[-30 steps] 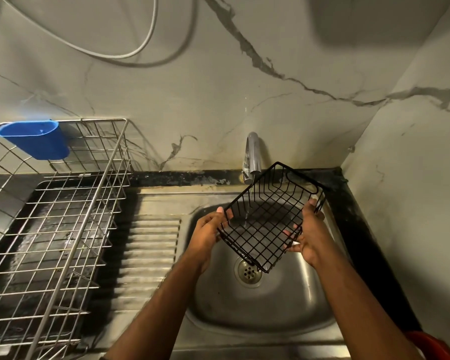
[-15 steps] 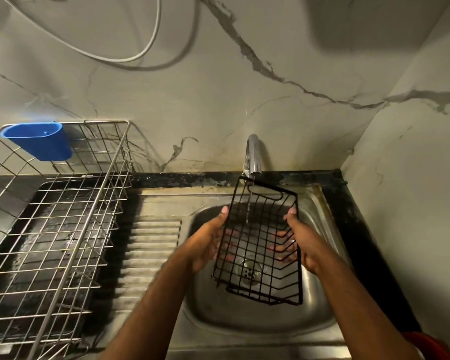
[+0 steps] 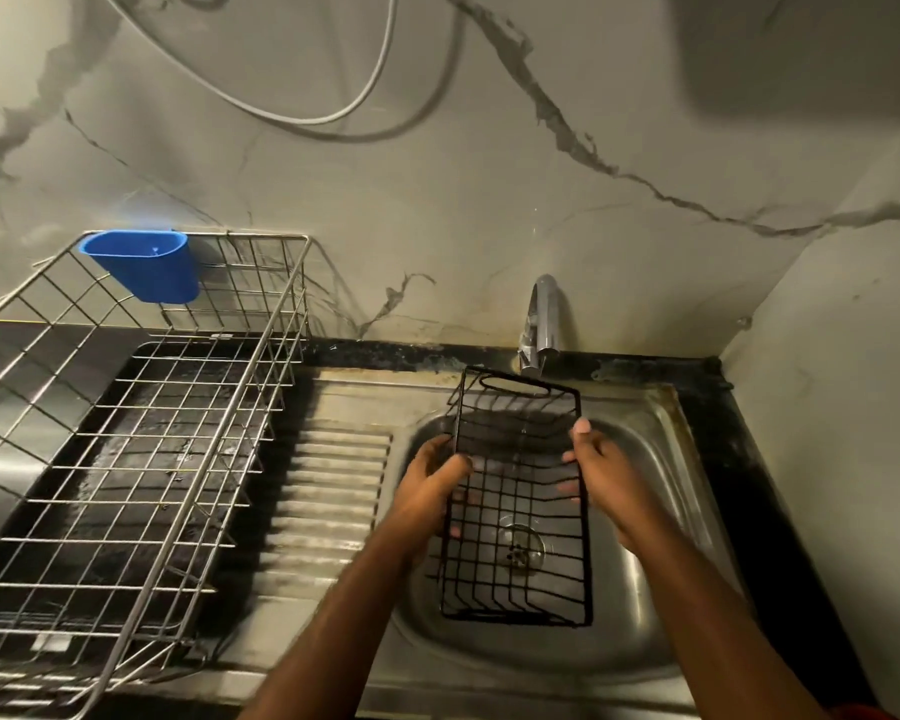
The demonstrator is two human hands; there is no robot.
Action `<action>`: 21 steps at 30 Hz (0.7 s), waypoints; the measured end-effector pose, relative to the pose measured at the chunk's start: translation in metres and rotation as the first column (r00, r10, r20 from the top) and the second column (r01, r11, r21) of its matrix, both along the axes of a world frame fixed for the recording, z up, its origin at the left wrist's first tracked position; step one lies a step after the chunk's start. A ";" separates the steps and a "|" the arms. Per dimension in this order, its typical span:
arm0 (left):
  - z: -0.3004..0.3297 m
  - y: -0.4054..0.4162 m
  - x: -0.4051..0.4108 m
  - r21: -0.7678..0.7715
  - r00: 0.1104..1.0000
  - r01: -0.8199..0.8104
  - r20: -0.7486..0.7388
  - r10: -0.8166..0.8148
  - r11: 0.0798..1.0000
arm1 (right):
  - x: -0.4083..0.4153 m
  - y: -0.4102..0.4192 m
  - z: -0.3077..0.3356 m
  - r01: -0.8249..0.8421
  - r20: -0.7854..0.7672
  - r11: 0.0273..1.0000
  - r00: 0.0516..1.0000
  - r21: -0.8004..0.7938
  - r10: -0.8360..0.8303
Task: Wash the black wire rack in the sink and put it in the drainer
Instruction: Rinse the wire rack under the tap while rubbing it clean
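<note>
Marble-veined wall (image 3: 489, 200) behind, meeting a side wall at the right corner; white cable (image 3: 380, 85) looping across the upper part. Steel sink (image 3: 661, 459) set in a dark tabletop (image 3: 749, 485), ribbed draining board (image 3: 328, 491) to its left. Tap (image 3: 541, 319) at the back edge, a thin stream of water falling from it.

Black wire rack (image 3: 520, 511) held over the basin, long axis running away from the person, far end just under the tap spout, near end lower and over the front of the bowl. Water falls onto its far part. Drain (image 3: 520, 548) visible through the mesh.

Left hand (image 3: 432, 485) grips the rack's left edge, thumb on top, fingers curled round the rim wire and under. Right hand (image 3: 604, 475) holds the right edge, thumb up along the rim, fingers spread beneath the mesh and showing through it. Both hands somewhat motion-blurred.

Drainer (image 3: 141, 439), silver wire, sits left of the draining board on a dark tray (image 3: 152, 459). Blue plastic cup (image 3: 144, 267) hangs on its back rim.
</note>
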State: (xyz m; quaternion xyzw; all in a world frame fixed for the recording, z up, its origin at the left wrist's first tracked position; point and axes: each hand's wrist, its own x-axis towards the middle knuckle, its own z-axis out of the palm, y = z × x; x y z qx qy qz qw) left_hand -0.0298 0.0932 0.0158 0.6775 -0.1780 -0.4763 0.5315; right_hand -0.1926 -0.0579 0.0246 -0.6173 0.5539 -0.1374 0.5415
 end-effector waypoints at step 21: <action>0.020 0.015 0.012 -0.198 0.780 -0.545 0.237 0.579 0.815 | 0.084 -0.050 0.005 0.054 0.565 0.867 0.738 0.496 -0.369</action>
